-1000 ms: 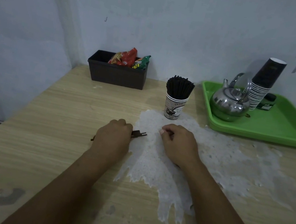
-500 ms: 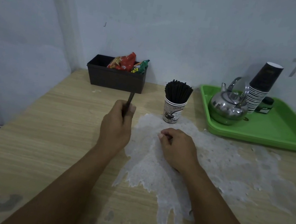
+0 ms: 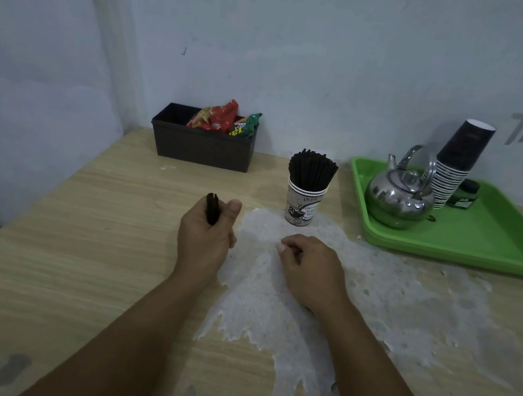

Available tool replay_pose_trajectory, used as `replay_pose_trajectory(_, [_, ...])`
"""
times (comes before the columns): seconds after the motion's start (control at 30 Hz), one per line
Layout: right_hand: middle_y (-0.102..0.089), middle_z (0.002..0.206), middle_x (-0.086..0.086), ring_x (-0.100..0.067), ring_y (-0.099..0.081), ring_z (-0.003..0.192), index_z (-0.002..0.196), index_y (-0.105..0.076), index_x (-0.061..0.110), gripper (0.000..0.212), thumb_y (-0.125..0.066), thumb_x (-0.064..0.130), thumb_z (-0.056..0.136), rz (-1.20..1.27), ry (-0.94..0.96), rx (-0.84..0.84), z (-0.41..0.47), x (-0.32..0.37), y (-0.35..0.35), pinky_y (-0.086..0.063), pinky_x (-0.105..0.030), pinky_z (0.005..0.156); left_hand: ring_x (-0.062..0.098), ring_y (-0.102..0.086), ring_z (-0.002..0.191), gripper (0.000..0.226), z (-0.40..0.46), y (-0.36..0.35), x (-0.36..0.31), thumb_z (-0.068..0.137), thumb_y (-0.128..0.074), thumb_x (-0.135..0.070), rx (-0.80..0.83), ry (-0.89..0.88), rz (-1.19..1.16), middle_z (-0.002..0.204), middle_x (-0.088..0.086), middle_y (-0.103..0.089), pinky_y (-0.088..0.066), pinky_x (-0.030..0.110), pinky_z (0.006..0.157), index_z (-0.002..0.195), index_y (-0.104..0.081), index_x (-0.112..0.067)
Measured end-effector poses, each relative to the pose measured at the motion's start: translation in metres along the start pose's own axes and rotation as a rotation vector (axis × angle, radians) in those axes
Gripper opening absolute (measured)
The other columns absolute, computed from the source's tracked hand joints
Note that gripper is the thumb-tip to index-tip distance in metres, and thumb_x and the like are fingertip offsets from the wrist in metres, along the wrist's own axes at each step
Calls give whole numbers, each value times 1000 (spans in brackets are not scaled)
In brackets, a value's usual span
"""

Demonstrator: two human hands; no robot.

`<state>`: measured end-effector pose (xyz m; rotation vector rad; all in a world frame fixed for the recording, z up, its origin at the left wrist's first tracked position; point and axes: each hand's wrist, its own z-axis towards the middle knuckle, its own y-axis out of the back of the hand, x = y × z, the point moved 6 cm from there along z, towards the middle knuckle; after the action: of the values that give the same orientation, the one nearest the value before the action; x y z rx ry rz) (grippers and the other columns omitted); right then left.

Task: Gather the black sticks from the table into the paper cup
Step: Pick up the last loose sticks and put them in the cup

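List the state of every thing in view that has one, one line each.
left hand: raised, grips a small bundle of black sticks upright
right hand: rests on the table, fingers curled; whether it holds anything cannot be told
paper cup: upright, packed with sticks
kettle: upright on the green tray, lid on
cup stack: upside down, leaning
black box: open, holds snack packets

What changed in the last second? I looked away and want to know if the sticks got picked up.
The left hand lifted its small bundle of black sticks off the table and turned it from lying sideways to upright, gripping it the whole time. The right hand stayed curled on the worn patch, and the paper cup full of sticks did not move.
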<state>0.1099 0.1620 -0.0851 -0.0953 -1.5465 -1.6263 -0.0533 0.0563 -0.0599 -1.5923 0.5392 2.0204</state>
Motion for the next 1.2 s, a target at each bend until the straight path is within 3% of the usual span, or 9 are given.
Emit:
replay_pose_trajectory(0.1, [-67,106,0,-18,-60,95,114,-69,22,27,-57,35,94,29,23,-54,2,1,6,-48,-29,83,21,-46,54,38,3,-3,1,83,-60,-54,7,-20,48,59,8,-48,-42,37,52,74,-55,-17])
replay_pose_trajectory(0.27, [-62,110,-9,-30,-55,102,123,-63,13,37,-58,18,86,27,141,-448,14,10,48,-46,-39,87,16,-38,51,29,13,-10,-5,94,-51,-44,16,28,-71,56,1,-41,-34,30,48,81,-63,-20])
replay_pose_trajectory(0.33, [-61,115,-9,-30,-54,103,124,-61,9,40,-55,15,85,-14,184,-506,20,13,55,-46,-41,89,13,-37,47,30,19,-19,-14,97,-48,-37,29,31,-164,52,-2,-40,-32,28,46,84,-62,-14])
replay_pose_trajectory(0.53, [-50,142,-7,-29,-46,127,134,-54,11,49,-41,19,87,-161,183,-383,32,9,40,-44,-49,98,23,-60,53,33,48,-59,-51,100,-42,-31,13,-33,-393,56,6,-57,-49,29,52,87,-57,-4])
replay_pose_trajectory(0.63, [-49,145,-8,-29,-44,128,136,-53,9,49,-45,15,88,-154,190,-371,31,8,37,-42,-48,101,24,-71,77,33,63,-80,-65,101,-40,-34,19,-71,-410,68,6,-72,-54,33,76,87,-57,-8])
replay_pose_trajectory(0.8, [-45,148,-9,-32,-46,128,140,-50,9,51,-52,9,89,-112,196,-351,33,3,31,-39,-43,107,17,-69,94,36,80,-111,-69,102,-35,-36,46,-64,-507,80,6,-75,-40,41,106,84,-55,-12])
replay_pose_trajectory(0.97, [-45,149,-8,-30,-47,127,140,-49,8,54,-53,6,87,-99,210,-363,34,1,31,-35,-36,106,12,-65,102,37,88,-130,-55,100,-35,-41,83,-84,-397,95,-1,-75,-37,46,105,83,-60,-18])
replay_pose_trajectory(1.1, [-43,150,-7,-28,-45,130,142,-47,9,53,-51,7,89,-93,212,-358,34,-2,29,-27,-28,108,5,-58,108,31,89,-138,-41,95,-40,-47,150,-90,-248,107,-11,-67,-41,30,95,92,-67,-31])
replay_pose_trajectory(1.2, [-42,151,-6,-25,-43,133,143,-45,9,53,-49,8,91,-91,212,-357,34,-3,28,-19,-21,110,5,-55,109,27,86,-142,-32,98,-44,-39,248,-60,-121,110,-12,-63,-43,30,98,111,-65,-30])
